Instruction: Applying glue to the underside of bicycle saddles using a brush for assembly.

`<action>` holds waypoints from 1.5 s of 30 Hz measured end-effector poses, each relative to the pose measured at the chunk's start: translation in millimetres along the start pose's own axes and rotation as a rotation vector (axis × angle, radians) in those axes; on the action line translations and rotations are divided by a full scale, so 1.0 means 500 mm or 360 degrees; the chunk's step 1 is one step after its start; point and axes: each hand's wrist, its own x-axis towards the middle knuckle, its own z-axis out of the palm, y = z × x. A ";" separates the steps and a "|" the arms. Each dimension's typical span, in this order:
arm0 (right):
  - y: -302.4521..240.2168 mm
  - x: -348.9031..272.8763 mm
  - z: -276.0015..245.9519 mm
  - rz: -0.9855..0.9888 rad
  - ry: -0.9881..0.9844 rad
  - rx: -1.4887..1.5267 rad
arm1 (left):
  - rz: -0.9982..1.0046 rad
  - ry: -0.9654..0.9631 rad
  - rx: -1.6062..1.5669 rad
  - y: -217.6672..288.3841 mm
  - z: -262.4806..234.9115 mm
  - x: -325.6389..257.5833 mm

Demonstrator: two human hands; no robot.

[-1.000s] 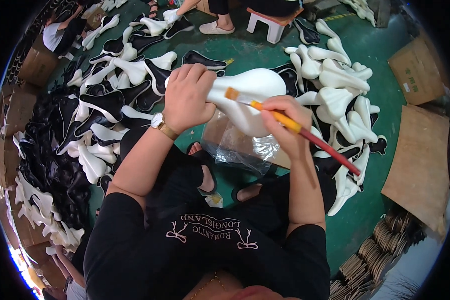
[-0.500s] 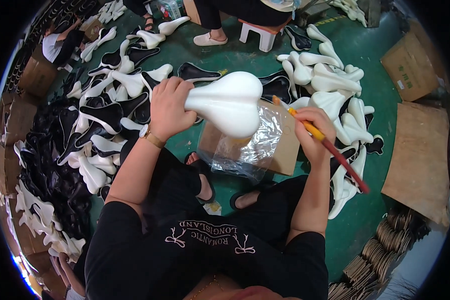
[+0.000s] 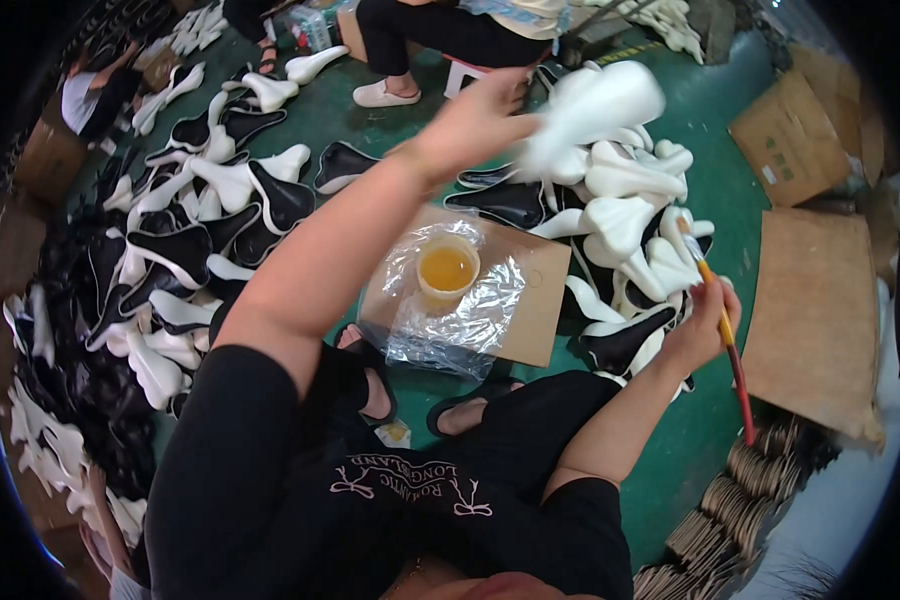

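My left hand (image 3: 485, 120) is stretched far forward and to the right, blurred by motion. At its fingertips is a smooth white bicycle saddle cushion (image 3: 605, 105), also smeared, above the pile on the right; whether the fingers still grip it I cannot tell. My right hand (image 3: 705, 325) is closed round a paintbrush (image 3: 727, 345) with a yellow and red handle, its bristles pointing away from me. Between my arms, a round tub (image 3: 448, 268) of amber liquid stands on clear plastic film (image 3: 445, 335) over a cardboard box (image 3: 545, 310).
White and black saddle parts lie heaped on the left (image 3: 210, 180) and right (image 3: 630, 220) of the green floor (image 3: 685, 480). Another person (image 3: 440, 35) sits ahead on a stool. Cardboard boxes (image 3: 795, 140) and a cardboard sheet (image 3: 810, 310) stand at the right.
My left hand has swung right and forward with the white saddle cushion, uncovering the tub. My right hand has moved right and lower with the brush, away from the cushion.
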 end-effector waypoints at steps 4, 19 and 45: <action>0.047 0.031 -0.023 0.0116 0.0094 0.0163 | 0.0402 -0.0193 0.0556 0.056 0.072 0.036; 0.108 -0.057 0.080 0.0203 -0.0519 -0.0189 | -0.1865 0.1494 0.1153 -0.373 -0.781 -0.703; -0.119 -0.362 0.371 0.0265 -0.1706 0.0365 | -0.0787 0.0144 -0.0488 -0.016 -0.351 -0.389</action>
